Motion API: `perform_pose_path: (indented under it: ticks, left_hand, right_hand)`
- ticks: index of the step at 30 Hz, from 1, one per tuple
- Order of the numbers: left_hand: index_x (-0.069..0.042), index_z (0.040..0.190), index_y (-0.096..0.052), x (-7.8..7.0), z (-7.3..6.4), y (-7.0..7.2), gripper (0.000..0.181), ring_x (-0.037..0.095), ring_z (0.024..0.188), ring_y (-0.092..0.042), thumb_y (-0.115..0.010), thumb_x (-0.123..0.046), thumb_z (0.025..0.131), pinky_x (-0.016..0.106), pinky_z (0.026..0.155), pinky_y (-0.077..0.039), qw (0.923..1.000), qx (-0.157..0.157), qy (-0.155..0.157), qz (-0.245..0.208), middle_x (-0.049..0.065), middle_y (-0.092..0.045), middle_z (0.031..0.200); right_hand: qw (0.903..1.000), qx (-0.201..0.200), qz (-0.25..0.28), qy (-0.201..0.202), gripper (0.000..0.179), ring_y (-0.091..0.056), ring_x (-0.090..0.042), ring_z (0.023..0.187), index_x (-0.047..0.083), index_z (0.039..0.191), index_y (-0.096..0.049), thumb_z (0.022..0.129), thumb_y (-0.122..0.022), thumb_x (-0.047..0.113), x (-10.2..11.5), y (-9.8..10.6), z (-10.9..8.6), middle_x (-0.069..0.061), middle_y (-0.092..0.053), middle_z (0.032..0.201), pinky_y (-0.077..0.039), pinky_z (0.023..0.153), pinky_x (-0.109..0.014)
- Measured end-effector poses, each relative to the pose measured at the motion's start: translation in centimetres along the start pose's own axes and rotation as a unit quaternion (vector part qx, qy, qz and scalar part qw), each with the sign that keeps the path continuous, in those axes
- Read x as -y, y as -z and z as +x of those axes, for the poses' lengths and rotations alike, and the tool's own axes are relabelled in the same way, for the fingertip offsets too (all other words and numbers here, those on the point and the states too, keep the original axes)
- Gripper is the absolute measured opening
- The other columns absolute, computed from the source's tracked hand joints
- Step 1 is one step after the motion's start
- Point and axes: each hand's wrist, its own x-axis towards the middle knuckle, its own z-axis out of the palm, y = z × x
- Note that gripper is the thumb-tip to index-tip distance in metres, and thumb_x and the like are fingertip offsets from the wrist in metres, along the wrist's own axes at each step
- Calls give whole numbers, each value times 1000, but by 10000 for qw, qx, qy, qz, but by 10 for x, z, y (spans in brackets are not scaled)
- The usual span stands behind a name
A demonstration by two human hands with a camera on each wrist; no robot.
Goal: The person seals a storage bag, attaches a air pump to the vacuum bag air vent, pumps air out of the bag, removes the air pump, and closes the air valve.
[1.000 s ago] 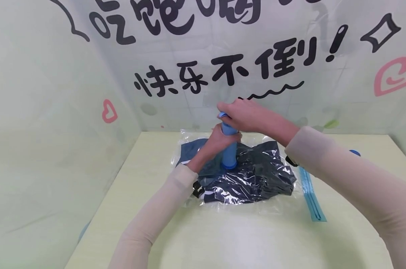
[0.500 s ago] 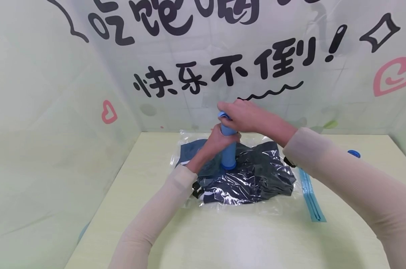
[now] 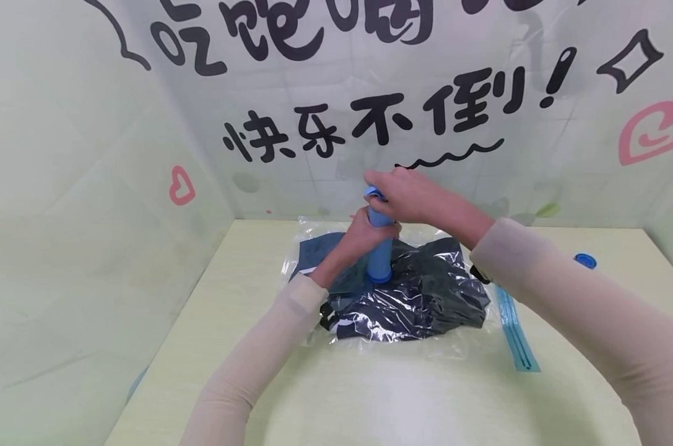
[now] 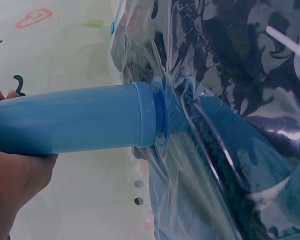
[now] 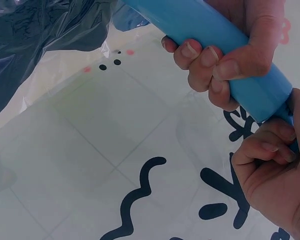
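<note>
A blue hand pump (image 3: 379,260) stands upright on a clear vacuum storage bag (image 3: 425,291) with dark folded clothes inside. My left hand (image 3: 364,234) wraps round the pump's barrel, thumb and fingers on opposite sides. Above it, my right hand (image 3: 405,195) grips the handle at the pump's top, close to the barrel's end. In the left wrist view, the pump's collar sits at the bag's round blue valve (image 4: 161,115), with film wrinkled around it. The right wrist view shows curled right-hand fingers (image 5: 267,145) covering most of the handle.
On the pale table (image 3: 403,396), a round blue cap (image 3: 584,261) lies to the right, past the right sleeve (image 3: 537,272). A teal strip (image 3: 516,334) lies beside the bag's right edge. A printed backdrop (image 3: 314,192) rises behind the table.
Both hands keep their grip and the pump stays on the bag. The right sleeve has shifted slightly, so the blue cap shows more fully. The head view has tilted a little.
</note>
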Motion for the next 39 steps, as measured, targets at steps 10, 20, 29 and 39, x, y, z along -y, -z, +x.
perform_pose_path:
  ticks: [10, 20, 29, 39]
  left_hand:
    - [0, 112, -61, 4, 2, -3, 18, 30, 83, -60, -63, -4, 94, 39, 77, -52, 9999, 74, 42, -82, 8, -64, 96]
    - [-3, 97, -60, 3, -1, -5, 5, 24, 72, -54, -63, -4, 93, 37, 72, -49, 9999, 81, 108, -24, 6, -61, 82]
    - [-3, 98, -60, 5, -12, 6, 7, 22, 75, -54, -63, -5, 92, 37, 73, -48, 9999, -52, 58, 104, 5, -61, 84]
    - [-3, 106, -63, 0, -11, 12, 16, 29, 84, -64, -67, -5, 90, 39, 79, -52, 9994, -319, 25, 120, 5, -66, 92]
  right_hand:
    - [9996, -125, -60, -251, 26, -27, -18, 50, 11, 82, -39, 104, -54, 15, 0, -4, -6, 1, -25, 63, -27, 51, -33]
    - [9982, -355, 128, -476, 27, -19, -16, 53, 12, 80, -37, 102, -53, 13, -1, -11, -14, 2, -21, 64, -22, 51, -33]
    - [9976, -441, 221, -483, 25, -15, -15, 56, 12, 80, -35, 100, -50, 11, 10, -21, -5, 3, -19, 64, -20, 53, -33]
    - [9968, -658, -431, -172, 32, -36, -16, 51, 13, 80, -42, 106, -55, 28, 17, 10, 12, 2, -35, 61, -34, 47, -31]
